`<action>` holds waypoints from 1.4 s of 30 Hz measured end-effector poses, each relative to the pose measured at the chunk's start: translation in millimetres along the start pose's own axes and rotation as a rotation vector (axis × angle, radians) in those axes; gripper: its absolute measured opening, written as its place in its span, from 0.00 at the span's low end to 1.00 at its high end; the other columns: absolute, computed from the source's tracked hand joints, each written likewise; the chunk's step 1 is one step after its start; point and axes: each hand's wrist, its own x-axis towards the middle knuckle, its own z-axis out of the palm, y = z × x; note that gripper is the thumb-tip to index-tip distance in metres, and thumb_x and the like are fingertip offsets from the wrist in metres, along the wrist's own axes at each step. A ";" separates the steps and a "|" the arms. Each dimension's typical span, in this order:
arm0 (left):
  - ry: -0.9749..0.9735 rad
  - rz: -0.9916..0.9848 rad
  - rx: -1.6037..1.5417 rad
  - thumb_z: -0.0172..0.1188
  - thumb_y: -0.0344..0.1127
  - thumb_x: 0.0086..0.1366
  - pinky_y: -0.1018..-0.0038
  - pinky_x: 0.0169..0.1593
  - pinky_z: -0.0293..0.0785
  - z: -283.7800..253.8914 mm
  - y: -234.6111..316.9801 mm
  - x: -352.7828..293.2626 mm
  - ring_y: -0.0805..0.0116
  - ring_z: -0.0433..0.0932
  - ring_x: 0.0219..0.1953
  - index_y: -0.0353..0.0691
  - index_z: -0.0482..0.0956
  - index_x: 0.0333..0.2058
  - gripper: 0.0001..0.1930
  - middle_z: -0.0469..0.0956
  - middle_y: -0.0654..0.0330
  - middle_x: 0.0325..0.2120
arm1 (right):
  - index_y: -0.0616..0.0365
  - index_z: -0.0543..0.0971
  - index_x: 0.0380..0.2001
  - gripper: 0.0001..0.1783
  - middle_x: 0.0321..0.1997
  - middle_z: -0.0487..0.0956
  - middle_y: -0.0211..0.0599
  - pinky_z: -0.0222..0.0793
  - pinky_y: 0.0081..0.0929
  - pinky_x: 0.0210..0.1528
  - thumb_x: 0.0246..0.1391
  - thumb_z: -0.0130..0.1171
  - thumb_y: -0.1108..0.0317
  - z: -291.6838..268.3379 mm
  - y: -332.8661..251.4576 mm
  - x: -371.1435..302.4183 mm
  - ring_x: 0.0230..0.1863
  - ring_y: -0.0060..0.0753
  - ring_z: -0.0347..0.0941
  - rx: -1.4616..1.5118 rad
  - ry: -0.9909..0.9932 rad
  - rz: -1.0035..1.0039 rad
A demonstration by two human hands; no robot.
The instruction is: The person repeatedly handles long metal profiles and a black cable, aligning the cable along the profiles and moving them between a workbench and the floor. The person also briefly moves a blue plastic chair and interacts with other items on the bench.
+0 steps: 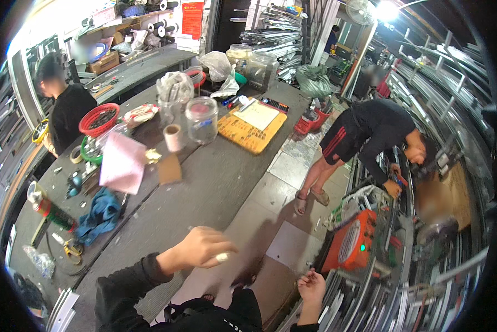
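My left hand (203,247) hangs over the front edge of the grey workbench (204,180), its fingers curled together. At its fingertips shows a small white thing (222,257), too small to name. Lower and to the right, above the floor, my right hand (311,286) is turned palm up with bent fingers. Small dark spots show near those fingers, and I cannot make out what they hold, if anything. Nearest to my left hand on the bench lie a brown cardboard piece (169,169) and a pink sheet (122,162).
A blue cloth (99,214), spray can (52,207) and scissors (73,252) lie on the left. Jars (202,120) and a yellow board (253,126) stand farther back. At right, a person (370,138) bends over metal profiles beside an orange machine (352,242). Another person (66,105) is at left.
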 end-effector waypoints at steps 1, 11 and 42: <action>-0.029 0.035 0.029 0.51 0.40 0.59 0.68 0.27 0.70 10.4 -24.4 27.7 0.61 0.74 0.25 0.44 0.76 0.34 0.09 0.74 0.59 0.23 | 0.56 0.74 0.32 0.07 0.23 0.71 0.30 0.56 0.24 0.21 0.53 0.47 0.68 0.2 -26.6 30.1 0.20 0.27 0.59 0.018 0.050 -0.024; 0.013 -0.117 -0.027 0.51 0.40 0.59 0.65 0.26 0.68 84.2 -222.2 269.3 0.57 0.73 0.23 0.44 0.74 0.31 0.08 0.71 0.59 0.20 | 0.53 0.71 0.32 0.04 0.22 0.70 0.25 0.54 0.21 0.22 0.55 0.50 0.66 254.6 -234.3 339.7 0.19 0.23 0.59 -0.200 -0.177 -0.245; 0.871 -0.950 0.490 0.27 0.61 0.67 0.74 0.22 0.69 146.7 -710.2 790.4 0.66 0.77 0.18 0.43 0.79 0.19 0.37 0.77 0.63 0.17 | 0.68 0.74 0.13 0.39 0.15 0.71 0.60 0.66 0.47 0.23 0.54 0.46 0.37 845.9 -160.6 877.6 0.21 0.59 0.72 -1.993 -1.580 0.023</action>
